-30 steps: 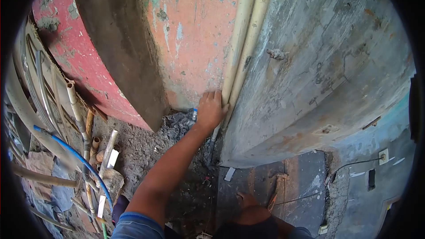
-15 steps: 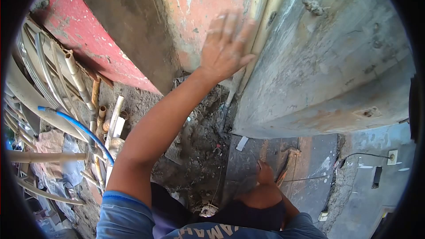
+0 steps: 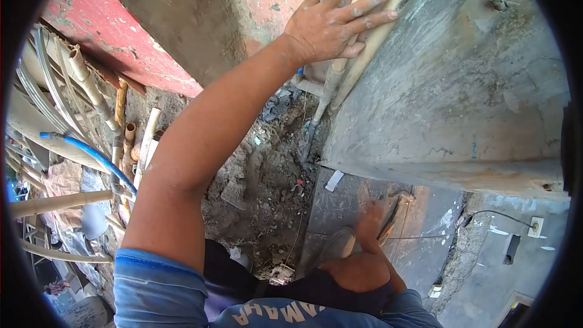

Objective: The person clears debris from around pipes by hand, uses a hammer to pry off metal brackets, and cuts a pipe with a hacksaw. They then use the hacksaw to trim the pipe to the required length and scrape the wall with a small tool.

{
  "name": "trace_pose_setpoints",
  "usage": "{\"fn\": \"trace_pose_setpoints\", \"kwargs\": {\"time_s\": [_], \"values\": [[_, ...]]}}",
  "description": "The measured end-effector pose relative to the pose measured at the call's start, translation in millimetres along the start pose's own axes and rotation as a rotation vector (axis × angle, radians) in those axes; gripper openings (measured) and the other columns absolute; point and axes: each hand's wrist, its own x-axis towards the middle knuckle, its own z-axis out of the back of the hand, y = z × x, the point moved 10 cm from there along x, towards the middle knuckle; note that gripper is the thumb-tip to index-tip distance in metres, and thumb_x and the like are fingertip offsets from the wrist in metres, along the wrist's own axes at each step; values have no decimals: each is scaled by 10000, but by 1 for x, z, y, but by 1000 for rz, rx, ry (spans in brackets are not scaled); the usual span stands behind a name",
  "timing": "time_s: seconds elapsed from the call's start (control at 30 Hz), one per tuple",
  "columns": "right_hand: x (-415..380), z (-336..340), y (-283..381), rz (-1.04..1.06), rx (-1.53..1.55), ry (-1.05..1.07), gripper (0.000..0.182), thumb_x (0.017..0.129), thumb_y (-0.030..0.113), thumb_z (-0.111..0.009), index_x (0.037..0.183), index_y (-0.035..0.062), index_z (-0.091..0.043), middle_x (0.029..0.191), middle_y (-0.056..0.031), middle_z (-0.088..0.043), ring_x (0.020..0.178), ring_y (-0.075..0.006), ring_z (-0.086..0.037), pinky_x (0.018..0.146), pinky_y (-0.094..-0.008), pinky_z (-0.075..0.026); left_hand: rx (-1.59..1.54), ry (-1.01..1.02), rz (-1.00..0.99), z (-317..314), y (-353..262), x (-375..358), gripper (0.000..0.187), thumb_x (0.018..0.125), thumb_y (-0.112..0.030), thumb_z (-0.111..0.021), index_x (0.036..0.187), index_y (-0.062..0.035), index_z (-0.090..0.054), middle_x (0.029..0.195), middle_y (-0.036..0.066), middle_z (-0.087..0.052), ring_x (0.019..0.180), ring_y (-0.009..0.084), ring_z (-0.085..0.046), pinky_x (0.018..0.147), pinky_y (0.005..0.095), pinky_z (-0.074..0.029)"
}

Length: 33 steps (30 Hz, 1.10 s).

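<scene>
My left hand is held up with its fingers spread, grey dust on the fingertips. It overlaps two cream plastic pipes that run up the wall corner, and it holds nothing. My right hand is low beside my bent knee, smeared by motion, its fingers unclear. Close by it, a hammer-like tool with an orange-brown handle lies on the dark floor panel. One foot in footwear shows next to that hand.
A rough grey concrete block wall rises on the right. On the left lie bamboo poles, pipe pieces and a blue hose. Loose rubble covers the ground in the corner. A white scrap lies on the panel's edge.
My left hand has shifted right and up, from in front of the orange wall to across the pipes. My right hand has moved slightly upward in view. The camera view has shifted too.
</scene>
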Motion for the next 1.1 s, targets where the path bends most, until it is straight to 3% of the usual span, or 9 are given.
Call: {"fn": "trace_pose_setpoints", "kwargs": {"time_s": [0.13,0.23,0.3,0.33,0.47,0.53,0.7,0.83,1.1], "values": [[45,-5,135,198,607,399,536,952,249,-541,1350,-80,-394,1346,-309,-435,1261,-457,-416,1051,-480,-350,-15,92,8,-9,0,-3,902,722,-607,-695,1464,-523,-188,1567,-121,-181,1428,299,-214,1160,542,-217],[115,-22,186,140,737,278,711,984,306,-480,1464,-84,-128,1497,-322,-203,1395,-441,-232,1140,-465,-222,-39,26,4,-6,2,-2,892,720,-602,-697,1458,-527,-203,1562,-117,-198,1425,300,-222,1164,547,-206],[163,-24,207,45,751,176,762,995,336,-443,1487,-69,-25,1538,-304,-117,1437,-413,-141,1170,-449,-146,31,-94,-39,8,0,-3,809,677,-577,-684,1421,-450,-394,1508,-37,-345,1242,339,-418,1118,550,-276],[182,-20,213,-18,750,103,771,997,339,-432,1484,-77,-2,1539,-309,-95,1443,-413,-112,1176,-447,-118,36,-94,-46,7,-1,-4,809,677,-577,-684,1421,-450,-394,1508,-37,-345,1242,339,-418,1118,550,-276],[230,-9,216,-121,768,-97,763,990,277,-451,1459,-124,-3,1511,-366,-81,1425,-463,-110,1167,-475,-138,4,-108,-54,9,-1,-3,827,669,-558,-703,1427,-435,-395,1500,-23,-360,1189,336,-446,1088,557,-314],[242,-5,216,-108,795,-116,769,988,307,-449,1470,-109,-18,1539,-322,-63,1447,-406,-97,1179,-437,-111,1,-105,-53,10,0,-2,828,670,-556,-704,1429,-430,-395,1498,-21,-363,1191,338,-448,1082,559,-322],[242,8,204,-21,826,-174,617,972,187,-487,1448,-102,-222,1468,-335,-290,1380,-435,-294,1133,-433,-252,-22,-88,-58,7,2,-3,830,681,-550,-704,1437,-415,-388,1503,-15,-354,1204,345,-438,1088,562,-319],[244,4,198,-12,875,-191,578,962,164,-505,1430,-95,-286,1438,-334,-346,1356,-437,-338,1116,-427,-281,13,-75,-42,11,-1,-3,816,700,-548,-695,1441,-408,-382,1509,-5,-344,1268,344,-407,1102,555,-308],[243,-2,193,7,893,-180,573,963,272,-538,1387,-82,-386,1409,-313,-403,1329,-427,-381,1091,-417,-320,-38,-69,-165,64,35,4,679,793,-522,-642,1415,-330,-448,1511,41,-357,1383,300,-325,1179,508,-140]]}}
